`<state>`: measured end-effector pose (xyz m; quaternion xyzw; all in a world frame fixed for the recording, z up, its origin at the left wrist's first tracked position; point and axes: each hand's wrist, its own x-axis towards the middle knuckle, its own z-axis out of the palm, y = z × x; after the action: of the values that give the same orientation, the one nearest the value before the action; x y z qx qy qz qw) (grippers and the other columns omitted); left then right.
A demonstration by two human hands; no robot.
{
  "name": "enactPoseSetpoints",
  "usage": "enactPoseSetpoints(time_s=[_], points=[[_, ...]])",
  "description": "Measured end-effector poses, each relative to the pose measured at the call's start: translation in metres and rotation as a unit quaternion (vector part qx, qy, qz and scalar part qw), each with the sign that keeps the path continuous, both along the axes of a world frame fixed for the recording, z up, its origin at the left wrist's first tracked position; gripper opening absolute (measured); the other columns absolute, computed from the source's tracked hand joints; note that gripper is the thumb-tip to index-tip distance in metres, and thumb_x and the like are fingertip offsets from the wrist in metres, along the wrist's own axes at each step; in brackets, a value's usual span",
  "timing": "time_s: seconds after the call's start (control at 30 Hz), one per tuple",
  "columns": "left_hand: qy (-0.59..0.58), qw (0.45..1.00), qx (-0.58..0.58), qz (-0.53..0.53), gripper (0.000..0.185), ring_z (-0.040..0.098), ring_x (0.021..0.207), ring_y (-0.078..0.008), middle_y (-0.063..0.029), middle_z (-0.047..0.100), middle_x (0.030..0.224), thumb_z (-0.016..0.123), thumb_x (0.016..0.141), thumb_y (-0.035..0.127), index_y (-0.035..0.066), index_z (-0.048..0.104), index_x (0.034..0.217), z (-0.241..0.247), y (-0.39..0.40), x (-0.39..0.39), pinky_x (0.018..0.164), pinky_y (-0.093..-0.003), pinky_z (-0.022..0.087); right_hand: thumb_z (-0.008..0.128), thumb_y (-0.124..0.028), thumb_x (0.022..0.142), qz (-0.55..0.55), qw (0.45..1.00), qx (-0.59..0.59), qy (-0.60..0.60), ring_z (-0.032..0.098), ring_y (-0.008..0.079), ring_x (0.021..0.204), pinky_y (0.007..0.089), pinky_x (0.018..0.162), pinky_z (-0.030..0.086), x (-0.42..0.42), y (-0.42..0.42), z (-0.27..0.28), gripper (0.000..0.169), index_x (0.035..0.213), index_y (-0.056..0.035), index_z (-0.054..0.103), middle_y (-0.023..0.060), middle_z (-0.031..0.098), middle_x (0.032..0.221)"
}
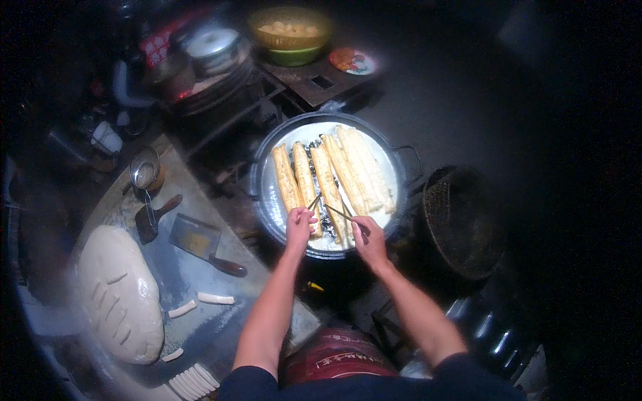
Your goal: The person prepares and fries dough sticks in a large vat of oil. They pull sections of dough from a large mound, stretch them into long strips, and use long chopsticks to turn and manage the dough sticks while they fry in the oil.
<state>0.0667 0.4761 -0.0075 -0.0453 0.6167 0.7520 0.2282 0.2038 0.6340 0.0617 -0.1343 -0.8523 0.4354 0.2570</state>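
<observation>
Before me stands a round metal pan of hot oil (271,181) with several long fried dough sticks (325,185) lying side by side. The ones at the left are golden brown; those at the right (368,165) look paler. My left hand (300,225) is at the pan's near rim, closed on a thin dark stick (315,201) that points up over the dough. My right hand (369,239) grips dark chopsticks (339,211), whose tips reach left to a brown dough stick in the middle. Both hands are over the near part of the pan.
At the left, a floured worktop (183,270) bears a large dough slab (120,295), cut dough strips (193,382), a cleaver (195,238) and a strainer (144,173). A dark basket (464,223) stands right of the pan. Beyond are a basket of round items (290,37) and a plate (358,62).
</observation>
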Motion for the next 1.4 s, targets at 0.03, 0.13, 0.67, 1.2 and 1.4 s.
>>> enactPoseSetpoints(time_s=[0.03, 0.13, 0.67, 1.2, 1.4], points=[[0.018, 1.0, 0.002, 0.004, 0.024, 0.069, 0.086, -0.0162, -0.0142, 0.07, 0.106, 0.054, 0.107, 0.021, 0.001, 0.057, 0.119, 0.003, -0.002, 0.003, 0.063, -0.0245, 0.052, 0.067, -0.004, 0.095, 0.001, 1.0, 0.002, 0.004, 0.069, 0.0313, 0.091, 0.036, 0.08, 0.055, 0.0, 0.001, 0.0, 0.015, 0.11, -0.0012, 0.068, 0.0175, 0.068, 0.101], [0.085, 0.996, 0.002, 0.008, 0.028, 0.068, 0.087, -0.0146, -0.0112, 0.069, 0.104, 0.055, 0.106, 0.022, -0.001, 0.056, 0.123, 0.017, -0.007, 0.017, 0.066, -0.0244, 0.052, 0.067, -0.005, 0.095, -0.004, 1.0, 0.006, 0.014, 0.069, 0.0308, 0.09, 0.0357, 0.08, 0.055, 0.0, 0.009, -0.004, 0.015, 0.11, -0.0006, 0.068, 0.0168, 0.068, 0.101], [0.036, 0.998, -0.003, 0.06, 0.024, 0.072, 0.078, -0.0186, -0.0124, 0.068, 0.096, 0.055, 0.1, 0.011, -0.003, 0.057, 0.12, 0.008, -0.032, 0.002, 0.057, -0.0268, 0.054, 0.066, -0.004, 0.095, 0.0, 1.0, -0.003, -0.023, 0.069, 0.0266, 0.084, 0.0331, 0.075, 0.053, -0.005, 0.018, -0.002, 0.012, 0.106, -0.0015, 0.07, 0.0152, 0.069, 0.096], [0.132, 0.986, -0.094, -0.032, 0.024, 0.069, 0.086, -0.0123, -0.0064, 0.069, 0.099, 0.057, 0.103, 0.013, 0.0, 0.059, 0.123, 0.018, 0.011, 0.025, 0.072, -0.0262, 0.053, 0.067, -0.006, 0.094, 0.013, 1.0, -0.007, 0.005, 0.068, 0.031, 0.086, 0.0357, 0.077, 0.053, -0.008, 0.05, -0.008, 0.012, 0.105, -0.0008, 0.069, 0.0164, 0.069, 0.096], [0.194, 0.966, -0.117, 0.123, 0.024, 0.069, 0.084, -0.0173, -0.0102, 0.067, 0.101, 0.054, 0.103, 0.012, -0.001, 0.058, 0.122, 0.033, -0.005, 0.021, 0.074, -0.0302, 0.053, 0.067, -0.006, 0.094, 0.004, 1.0, -0.026, -0.009, 0.068, 0.0302, 0.085, 0.0353, 0.077, 0.053, -0.001, 0.055, 0.001, 0.012, 0.104, -0.0004, 0.069, 0.0164, 0.069, 0.097]])
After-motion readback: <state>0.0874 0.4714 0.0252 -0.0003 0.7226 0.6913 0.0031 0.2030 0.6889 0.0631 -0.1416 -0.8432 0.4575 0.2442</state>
